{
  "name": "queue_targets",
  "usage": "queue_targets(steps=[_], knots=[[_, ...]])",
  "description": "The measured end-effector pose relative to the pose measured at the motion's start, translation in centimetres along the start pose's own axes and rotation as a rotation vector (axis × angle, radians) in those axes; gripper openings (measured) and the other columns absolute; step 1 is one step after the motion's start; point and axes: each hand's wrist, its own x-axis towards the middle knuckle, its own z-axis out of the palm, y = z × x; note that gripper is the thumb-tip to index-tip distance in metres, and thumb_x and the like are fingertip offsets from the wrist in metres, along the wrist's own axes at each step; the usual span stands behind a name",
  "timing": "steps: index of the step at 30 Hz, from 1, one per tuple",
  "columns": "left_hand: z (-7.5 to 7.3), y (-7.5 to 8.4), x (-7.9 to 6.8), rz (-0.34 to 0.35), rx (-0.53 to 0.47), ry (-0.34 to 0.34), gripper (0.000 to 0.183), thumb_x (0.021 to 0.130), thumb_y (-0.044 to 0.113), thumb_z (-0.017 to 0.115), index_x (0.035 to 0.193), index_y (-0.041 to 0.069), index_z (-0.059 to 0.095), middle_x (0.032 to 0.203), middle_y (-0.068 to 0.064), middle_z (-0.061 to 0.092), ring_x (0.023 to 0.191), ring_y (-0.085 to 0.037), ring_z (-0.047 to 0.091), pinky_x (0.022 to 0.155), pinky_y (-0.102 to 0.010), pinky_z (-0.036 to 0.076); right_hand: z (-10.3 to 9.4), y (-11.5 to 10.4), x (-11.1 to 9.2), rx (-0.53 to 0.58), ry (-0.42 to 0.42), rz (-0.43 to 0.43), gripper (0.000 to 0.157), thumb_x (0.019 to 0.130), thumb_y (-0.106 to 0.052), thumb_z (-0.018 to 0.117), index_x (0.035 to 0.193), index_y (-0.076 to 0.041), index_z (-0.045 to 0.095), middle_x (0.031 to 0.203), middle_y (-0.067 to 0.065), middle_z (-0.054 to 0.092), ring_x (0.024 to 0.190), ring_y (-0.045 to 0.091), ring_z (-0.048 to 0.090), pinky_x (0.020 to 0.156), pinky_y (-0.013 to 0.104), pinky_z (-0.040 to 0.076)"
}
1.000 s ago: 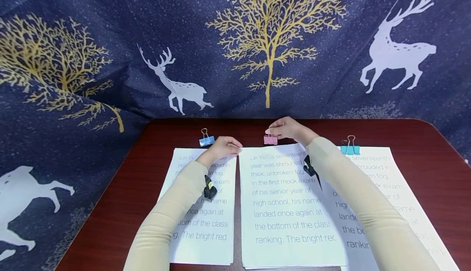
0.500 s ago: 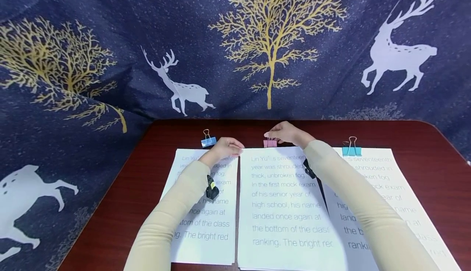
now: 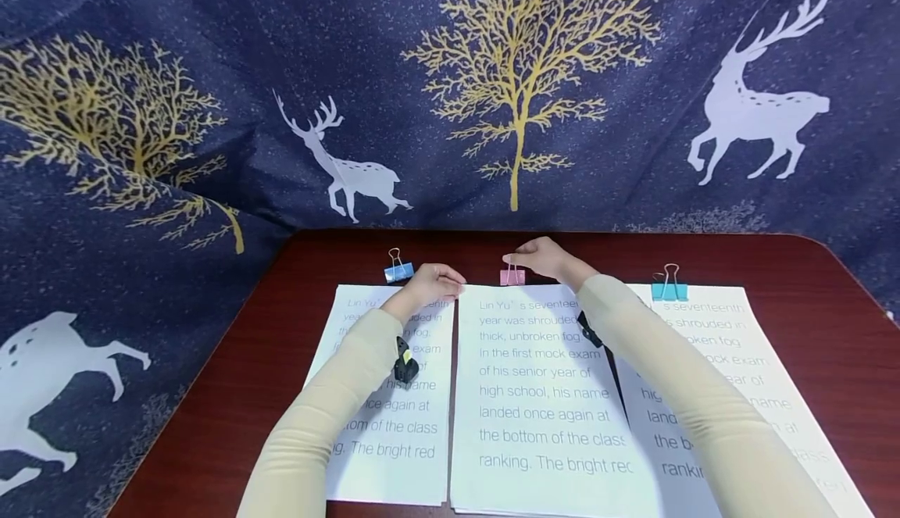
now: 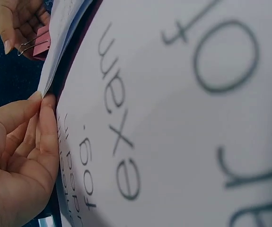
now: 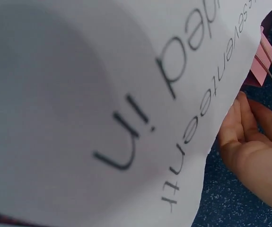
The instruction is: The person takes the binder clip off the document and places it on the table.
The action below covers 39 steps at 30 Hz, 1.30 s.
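My left hand (image 3: 430, 284) pinches the upper left corner of the middle paper stack (image 3: 541, 405) between thumb and fingers, plain in the left wrist view. A pink binder clip (image 3: 512, 277) sits at the top edge of that stack, its wire handle sticking out past the paper. Around the clip lies my right hand (image 3: 547, 259), thumb and fingers loosely bent. In the left wrist view its thumb is apart from the handle, with the fingers behind the clip. The right wrist view has the right hand (image 5: 256, 142) beside the clip (image 5: 263, 56), fingertips partly hidden by the paper.
A left paper stack (image 3: 394, 471) lies under my left forearm, with a blue binder clip (image 3: 399, 272) above it. To the right, a teal binder clip (image 3: 669, 292) sits on another stack (image 3: 766, 369). Dark blue cloth (image 3: 450, 151) hangs behind the brown table (image 3: 239, 393).
The pink clip has shifted slightly left and down to the middle stack's top edge, and my right hand has moved with it. The left hand keeps its pinch on the corner.
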Motion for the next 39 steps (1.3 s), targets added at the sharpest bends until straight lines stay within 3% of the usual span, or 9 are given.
queue_targets(steps=[6, 14, 20, 25, 39], knots=[[-0.3, 0.2, -0.3, 0.02, -0.01, 0.029, 0.019, 0.085, 0.001, 0.061, 0.102, -0.005, 0.063, 0.097, -0.02, 0.066, 0.081, -0.017, 0.066, 0.08, -0.031, 0.054, 0.0, -0.1, -0.4, -0.013, 0.044, -0.066, 0.046, 0.091, -0.028, 0.055, 0.122, 0.006, 0.054, 0.125, 0.024, 0.055, 0.118, 0.034, 0.05, 0.1, 0.045, 0.041], [-0.5, 0.8, -0.6, 0.072, -0.017, 0.083, 0.016, 0.084, 0.0, 0.061, 0.099, -0.005, 0.063, 0.089, -0.015, 0.069, 0.068, -0.006, 0.061, 0.07, -0.024, 0.054, -1.1, -0.3, -1.2, -0.055, 0.062, -0.082, 0.041, 0.093, -0.029, 0.053, 0.12, 0.001, 0.057, 0.126, 0.02, 0.055, 0.121, 0.034, 0.047, 0.102, 0.049, 0.038], [-0.3, 2.0, -0.7, 0.112, -0.041, 0.116, 0.012, 0.087, 0.002, 0.056, 0.098, -0.004, 0.061, 0.095, -0.018, 0.068, 0.08, -0.021, 0.065, 0.076, -0.033, 0.055, -2.9, -0.1, -2.3, -0.08, 0.066, -0.088, 0.043, 0.093, -0.031, 0.052, 0.122, 0.0, 0.055, 0.127, 0.021, 0.053, 0.12, 0.035, 0.048, 0.1, 0.049, 0.04], [0.6, 3.0, -0.5, 0.132, -0.042, 0.115, 0.013, 0.087, 0.007, 0.059, 0.097, -0.002, 0.061, 0.098, -0.02, 0.067, 0.087, -0.029, 0.065, 0.075, -0.031, 0.055, -5.1, 0.6, -3.7, -0.11, 0.114, -0.108, 0.044, 0.093, -0.033, 0.051, 0.123, 0.0, 0.054, 0.127, 0.023, 0.053, 0.117, 0.035, 0.05, 0.096, 0.048, 0.042], [4.7, 4.2, 0.4, 0.182, -0.056, 0.062, 0.011, 0.086, 0.002, 0.058, 0.096, -0.001, 0.062, 0.092, -0.016, 0.066, 0.078, -0.018, 0.064, 0.069, -0.025, 0.054, -10.4, 3.6, -8.2, -0.162, 0.217, -0.092, 0.058, 0.093, -0.044, 0.045, 0.128, 0.003, 0.048, 0.13, 0.027, 0.049, 0.119, 0.04, 0.046, 0.095, 0.054, 0.04]])
